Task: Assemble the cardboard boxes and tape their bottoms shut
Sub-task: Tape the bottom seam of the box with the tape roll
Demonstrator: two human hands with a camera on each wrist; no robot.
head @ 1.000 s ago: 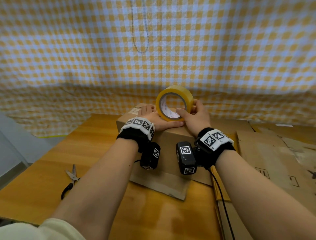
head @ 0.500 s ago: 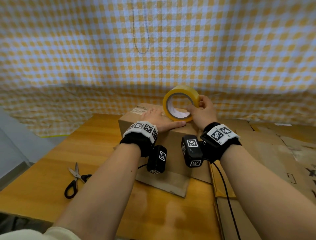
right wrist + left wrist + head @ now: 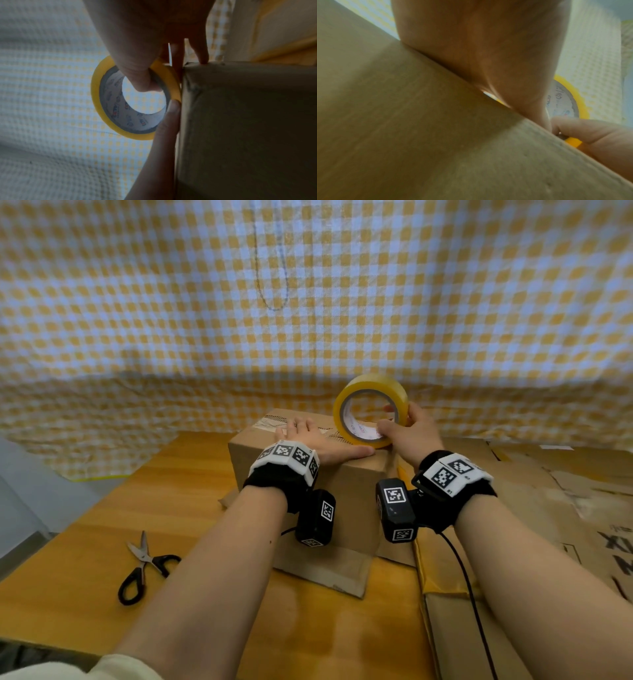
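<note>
A cardboard box (image 3: 308, 474) is sitting upside-down on the wooden surface (image 3: 102, 525), toward its far edge and close to the checked yellow-and-white cloth (image 3: 308, 302) hanging behind. Its lower flaps are splaying out onto the surface at the near side.

The left hand (image 3: 315, 440) is lying flat on the upturned bottom of the box, fingers straight and pressing down along the seam, with the thumb reaching out along the near top edge. In the left wrist view the palm (image 3: 488, 54) is bearing on the cardboard edge.

The right hand (image 3: 407, 433) is gripping a roll of yellow tape (image 3: 371, 392), which is standing on edge at the right end of the box top. The thumb (image 3: 137, 75) is hooking through the core of the roll while the fingers are wrapping over the outer rim. The roll is touching the top corner of the box, and the left thumb tip is resting right against it there.

A pair of black-handled scissors (image 3: 144, 566) is lying on the surface near its left edge, well apart from the box. Flattened cardboard sheets (image 3: 548, 508) are lying along the right side of the surface, just beside the box.
</note>
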